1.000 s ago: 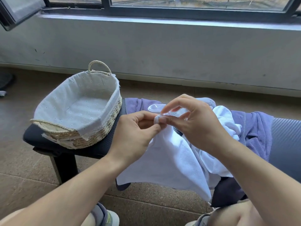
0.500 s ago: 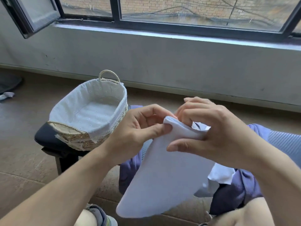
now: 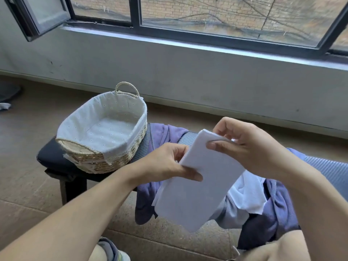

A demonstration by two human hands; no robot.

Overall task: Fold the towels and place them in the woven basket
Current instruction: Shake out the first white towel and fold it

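Fingers of both hands pinch a white towel [image 3: 195, 189]; woven basket [image 3: 105, 132] left, purple cloth [image 3: 165, 132] heaped behind

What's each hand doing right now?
Left hand: pinching the folded white cloth towel at its left edge.
Right hand: gripping the same towel's top end.

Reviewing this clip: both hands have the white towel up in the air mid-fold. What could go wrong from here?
1. The white towel is held only along its upper part by the left hand and right hand; its lower end hangs free, so the layers may slip out of line.
2. The woven basket sits at the bench's end, so a careless placement might nudge it off.
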